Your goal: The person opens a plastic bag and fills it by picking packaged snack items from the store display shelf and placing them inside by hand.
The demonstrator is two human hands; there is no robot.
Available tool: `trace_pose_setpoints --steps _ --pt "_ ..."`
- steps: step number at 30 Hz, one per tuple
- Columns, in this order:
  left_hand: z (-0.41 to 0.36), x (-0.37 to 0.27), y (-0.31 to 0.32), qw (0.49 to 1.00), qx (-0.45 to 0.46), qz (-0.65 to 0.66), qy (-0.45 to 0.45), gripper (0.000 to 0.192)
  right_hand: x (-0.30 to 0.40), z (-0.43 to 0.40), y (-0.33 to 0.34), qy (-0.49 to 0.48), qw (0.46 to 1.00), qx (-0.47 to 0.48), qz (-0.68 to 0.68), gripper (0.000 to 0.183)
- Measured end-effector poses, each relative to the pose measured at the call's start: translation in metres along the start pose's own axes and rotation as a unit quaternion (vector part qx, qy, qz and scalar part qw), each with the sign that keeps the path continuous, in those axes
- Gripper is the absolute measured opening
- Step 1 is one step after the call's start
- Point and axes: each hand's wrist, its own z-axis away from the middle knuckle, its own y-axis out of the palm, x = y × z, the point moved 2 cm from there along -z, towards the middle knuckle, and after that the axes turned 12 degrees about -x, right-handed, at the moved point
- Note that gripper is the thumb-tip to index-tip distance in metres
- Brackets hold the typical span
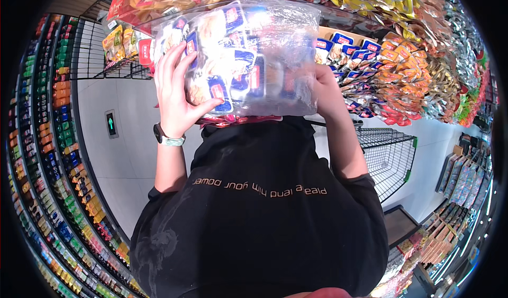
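A large clear plastic bag full of small blue-and-white snack packets is held up before my chest. My left hand lies spread against the bag's left side, its thumb across the lower front; a watch is on that wrist. At the bag's right side is my right hand, with its fingers hidden inside or behind the cloudy plastic, so their grip cannot be made out. Just beyond it, similar blue-and-white packets stand in a display. Red packages show under the bag's lower edge.
Orange packets and other snack packets fill the display at right. Red bags lie at the top left. A wire basket stands left, a wire shopping cart to the right. Long shelves of bottles line the far left.
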Motion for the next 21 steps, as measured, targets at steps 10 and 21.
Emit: trace_pose_setpoints --steps 10,21 --pt "-0.001 -0.005 0.004 1.0 0.012 0.004 0.008 0.091 -0.015 -0.021 0.033 -0.337 0.898 0.065 0.275 0.022" --pt "0.002 0.006 0.003 1.0 0.01 0.021 -0.007 0.087 0.04 0.007 -0.027 -0.114 0.97 -0.173 0.124 0.014"
